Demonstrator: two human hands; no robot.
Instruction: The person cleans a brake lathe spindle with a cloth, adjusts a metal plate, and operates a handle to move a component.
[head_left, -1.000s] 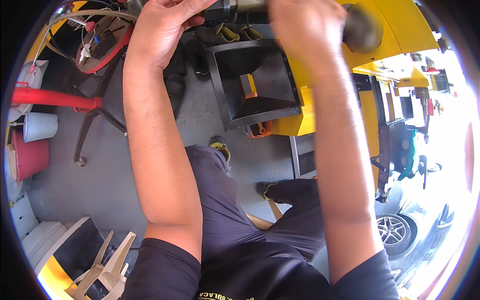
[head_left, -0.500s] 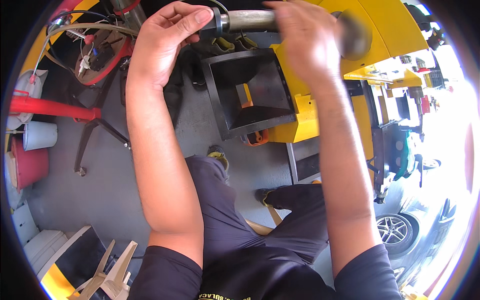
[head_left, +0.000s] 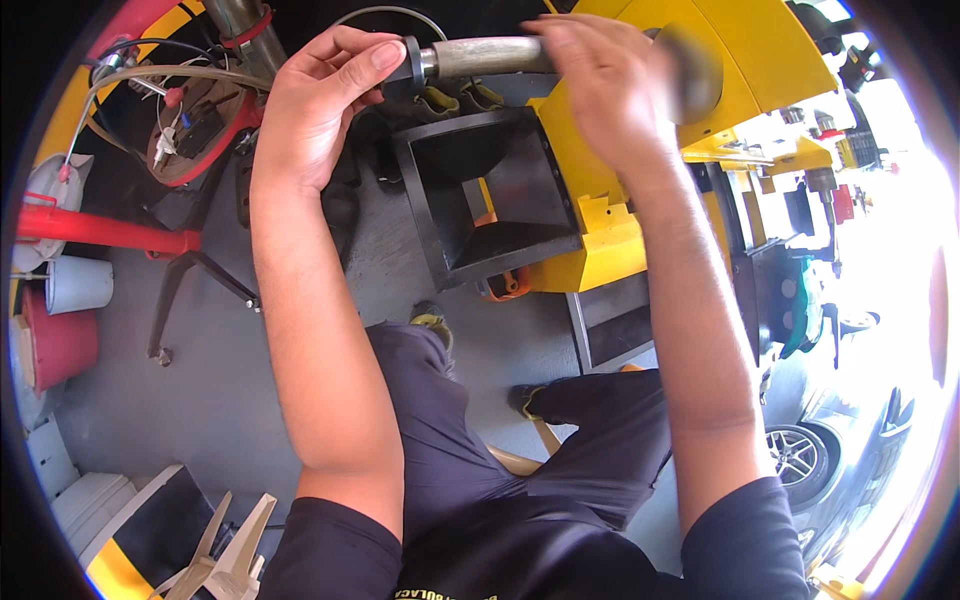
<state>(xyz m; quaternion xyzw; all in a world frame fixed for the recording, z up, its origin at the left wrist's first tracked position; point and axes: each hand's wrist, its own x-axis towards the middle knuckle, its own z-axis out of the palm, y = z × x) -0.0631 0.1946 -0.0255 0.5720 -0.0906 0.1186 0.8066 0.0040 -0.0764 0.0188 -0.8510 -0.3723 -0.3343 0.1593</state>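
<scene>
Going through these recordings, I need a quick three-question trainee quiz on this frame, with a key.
1. Which hand holds the black ring at one end of the metal bar?
2. True or false: the car wheel shows on the picture's right side.
3. Fill in: the bin beside the pale blue bucket is ___.

Key: 1. The left hand. 2. True. 3. Reddish.

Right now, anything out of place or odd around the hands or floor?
Nothing looks spilled or broken. Two yellow-lined shoes, apparently empty, sit on the floor beyond the hopper: odd beside a machine. The round part by the right hand is blurred, perhaps turning; its condition can't be judged.
</scene>
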